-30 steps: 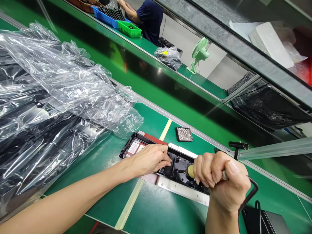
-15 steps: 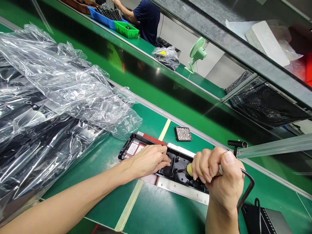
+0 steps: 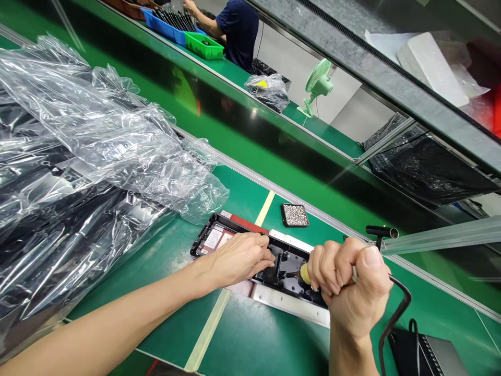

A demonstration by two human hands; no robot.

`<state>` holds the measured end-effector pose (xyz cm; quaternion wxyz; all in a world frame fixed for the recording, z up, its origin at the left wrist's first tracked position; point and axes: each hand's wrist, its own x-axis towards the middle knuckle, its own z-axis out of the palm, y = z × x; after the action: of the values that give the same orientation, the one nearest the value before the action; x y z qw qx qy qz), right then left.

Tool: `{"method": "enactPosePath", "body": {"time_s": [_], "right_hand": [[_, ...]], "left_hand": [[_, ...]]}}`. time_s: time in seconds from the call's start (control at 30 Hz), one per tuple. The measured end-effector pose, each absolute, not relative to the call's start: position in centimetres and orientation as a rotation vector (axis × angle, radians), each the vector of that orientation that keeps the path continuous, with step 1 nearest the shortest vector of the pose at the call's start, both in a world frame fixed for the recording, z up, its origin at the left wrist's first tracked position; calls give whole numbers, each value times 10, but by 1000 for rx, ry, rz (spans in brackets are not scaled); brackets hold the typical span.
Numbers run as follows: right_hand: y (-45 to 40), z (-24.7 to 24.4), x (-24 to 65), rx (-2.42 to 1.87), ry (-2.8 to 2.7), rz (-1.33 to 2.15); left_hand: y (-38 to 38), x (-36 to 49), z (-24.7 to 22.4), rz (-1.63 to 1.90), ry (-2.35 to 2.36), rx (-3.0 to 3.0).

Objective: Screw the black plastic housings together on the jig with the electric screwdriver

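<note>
A long black plastic housing (image 3: 230, 224) lies open side up on a metal fixture (image 3: 291, 305). My left hand (image 3: 245, 256) is closed over the housing, with curled fingertips inside it; anything beneath them is hidden. In a fist, my right hand (image 3: 352, 287) grips a soldering iron (image 3: 305, 273) with a yellowish collar and a black cord. Its metal tip points left into the housing, close to an upright black rib; exact contact at the tip cannot be made out. Behind the housing sits a small black tray (image 3: 295, 214) of tiny metal pieces.
Plastic-wrapped black parts (image 3: 97, 146) are piled at the left. A black tubular stand (image 3: 381, 232) is beyond my right hand, and a dark device (image 3: 430, 352) lies at lower right. Across the bench are a co-worker (image 3: 238, 31), bins (image 3: 203, 46) and a green fan (image 3: 318, 83).
My right hand has shifted very slightly left, and the iron's cord has swung a little. My left hand and the housing stay almost where they were.
</note>
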<state>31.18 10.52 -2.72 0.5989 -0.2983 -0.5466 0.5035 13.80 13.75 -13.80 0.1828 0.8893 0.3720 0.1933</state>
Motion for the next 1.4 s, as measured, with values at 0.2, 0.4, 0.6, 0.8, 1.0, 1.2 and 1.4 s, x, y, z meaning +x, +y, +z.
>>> {"method": "enactPosePath", "body": {"time_s": [0.2,0.4,0.6,0.8,1.0,1.2,1.4], "right_hand": [[109,-28,325,-552,-1424,1330],[110,-29,330,-566,-1424,1289],[107,-29,331,-673,-1430,1243],[113,-24,339,-517,-1399,1141],[119,-7,337,-592,-1266,876],[122,-13,314,-707,-1230,747],[125,-17,312,-734,-1204,773]], "left_hand": [[137,138,-137,536,1040,2501],[136,137,-137,533,1039,2508],[137,138,-137,525,1046,2500],[136,137,-142,570,1037,2517],[136,137,-143,568,1042,2525],[137,138,-143,576,1035,2530],[137,137,-145,582,1030,2533]]}}
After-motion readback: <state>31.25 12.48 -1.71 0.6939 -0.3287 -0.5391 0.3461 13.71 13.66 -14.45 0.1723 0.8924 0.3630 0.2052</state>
